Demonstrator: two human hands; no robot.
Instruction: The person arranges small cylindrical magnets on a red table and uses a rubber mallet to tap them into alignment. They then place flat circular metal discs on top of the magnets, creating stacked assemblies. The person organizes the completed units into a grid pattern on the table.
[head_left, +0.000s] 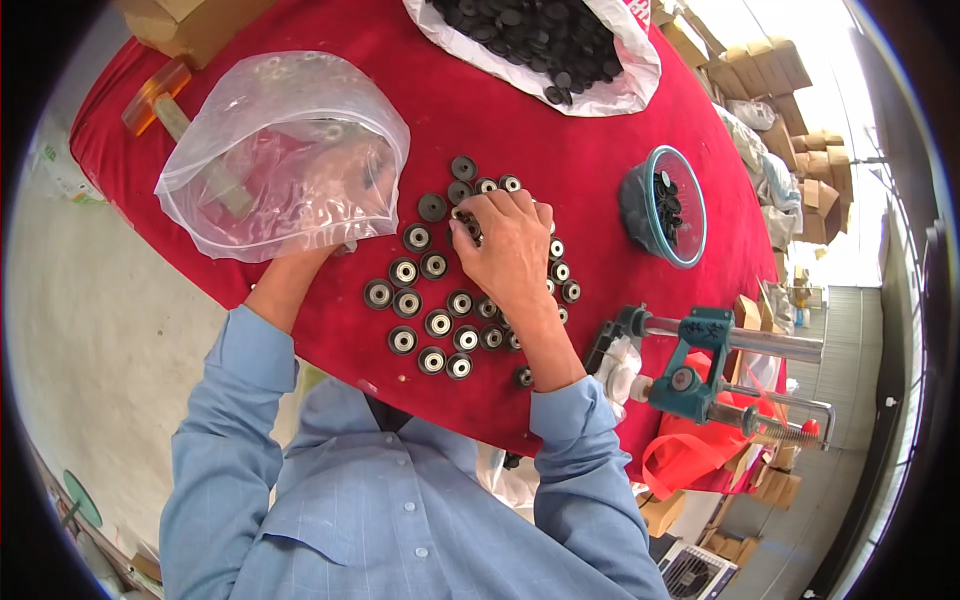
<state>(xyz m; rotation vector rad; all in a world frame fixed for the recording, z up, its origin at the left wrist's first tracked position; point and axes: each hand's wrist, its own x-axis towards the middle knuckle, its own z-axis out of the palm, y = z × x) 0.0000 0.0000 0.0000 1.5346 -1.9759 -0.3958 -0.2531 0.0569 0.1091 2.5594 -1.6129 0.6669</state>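
Note:
My left hand point(345, 190) shows hazily through a clear plastic bag point(225, 110) and holds it up; the plastic blurs its fingertips. A few small round pieces show faintly at the bag's far end. My right hand point(510, 245) bends over a loose group of black wheels with metal bearing centres point(438, 322). Its thumb and fingers close round one bearing wheel point(470, 226), partly hidden beneath them. More bearing wheels lie around that hand and nearer to me. Some plain dark wheels point(432, 207) sit just left of its fingertips.
Red cloth point(330, 330) covers the table. A white sack point(640, 75) of black round parts lies at the far side. On the right are a blue-rimmed bowl point(655, 240) with black parts and a green hand press point(690, 375). A hammer point(215, 170) lies partly behind the bag.

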